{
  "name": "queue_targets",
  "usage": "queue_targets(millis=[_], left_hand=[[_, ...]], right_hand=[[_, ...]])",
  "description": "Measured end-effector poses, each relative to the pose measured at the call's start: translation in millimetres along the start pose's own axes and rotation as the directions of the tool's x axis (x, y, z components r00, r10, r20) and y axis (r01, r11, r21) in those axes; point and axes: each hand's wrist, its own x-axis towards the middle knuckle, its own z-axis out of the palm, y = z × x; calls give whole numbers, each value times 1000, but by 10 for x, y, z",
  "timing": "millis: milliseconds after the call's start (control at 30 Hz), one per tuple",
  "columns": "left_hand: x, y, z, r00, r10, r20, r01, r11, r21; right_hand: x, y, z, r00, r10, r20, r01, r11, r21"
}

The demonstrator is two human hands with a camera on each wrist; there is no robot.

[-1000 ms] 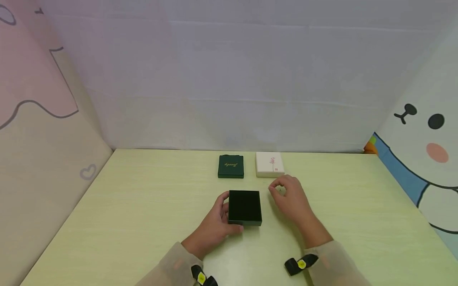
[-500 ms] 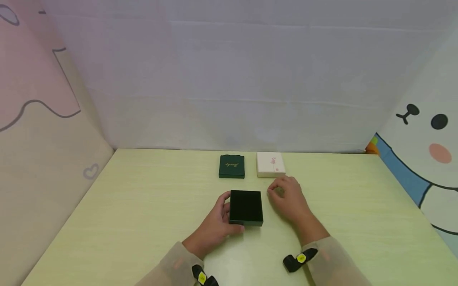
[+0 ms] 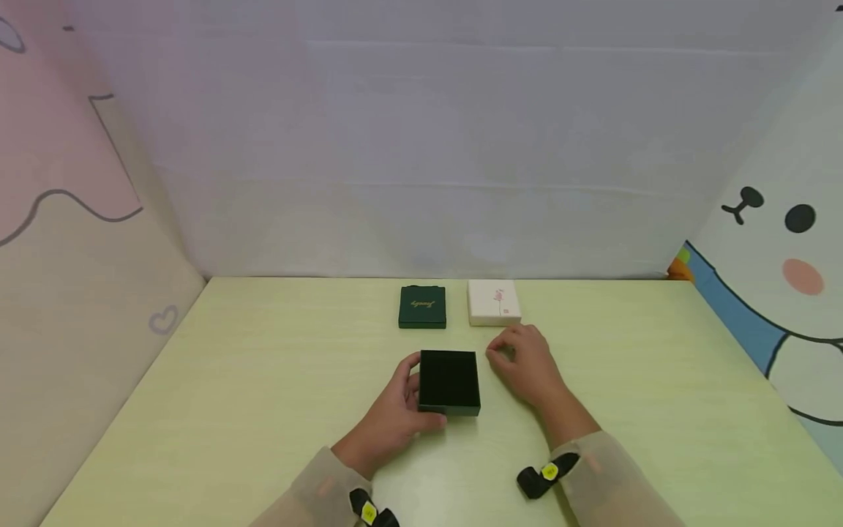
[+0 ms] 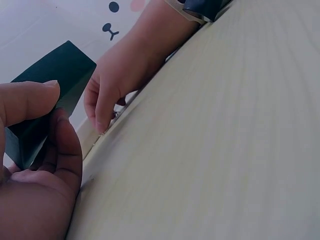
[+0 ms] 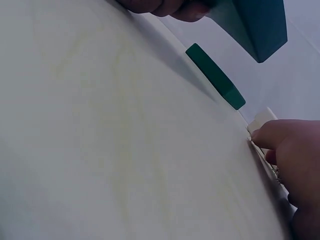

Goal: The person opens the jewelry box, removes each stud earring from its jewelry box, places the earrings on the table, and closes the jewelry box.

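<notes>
My left hand [image 3: 394, 424] grips a dark green jewellery box [image 3: 450, 411] by its left side, thumb along the near wall. Its black inside faces up, and in the left wrist view the box [image 4: 70, 70] is held above the table. Just right of the box, low over the table, my right hand [image 3: 529, 369] has thumb and forefinger brought together. A small, thin metallic chain-like piece [image 5: 276, 172] shows among the right hand's fingers [image 5: 282, 132]; most of it is hidden. Behind lies a green lid [image 3: 422, 307] with gold lettering.
A white box [image 3: 494, 301] with a pink flower print stands right of the lid, just beyond my right fingertips. The pale wooden table [image 3: 263, 380] ends at a white cloth backdrop [image 3: 421, 161]. Printed cartoon panels flank it.
My right hand has drifted slightly left and nearer to the green box, its fingertips drawing closer together. The left hand keeps its grip on the box, almost still.
</notes>
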Motion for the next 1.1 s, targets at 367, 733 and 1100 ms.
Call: queue_targets(millis=[367,733,1100], left_hand=[[-12,31,-17,1000,7,-10,-8,1000,-16],[-36,18,-42,1000,22,-3,-22,999,-24],[-13,-27,-3,999,34,23,-32,997,-65]], right_hand=[[27,-28,-9,997,81,-9,-80,993,84],[52,-53,-24,993,111,-44,-106,988,109],[108,-222,-256,989,149,15,-149,977,155]])
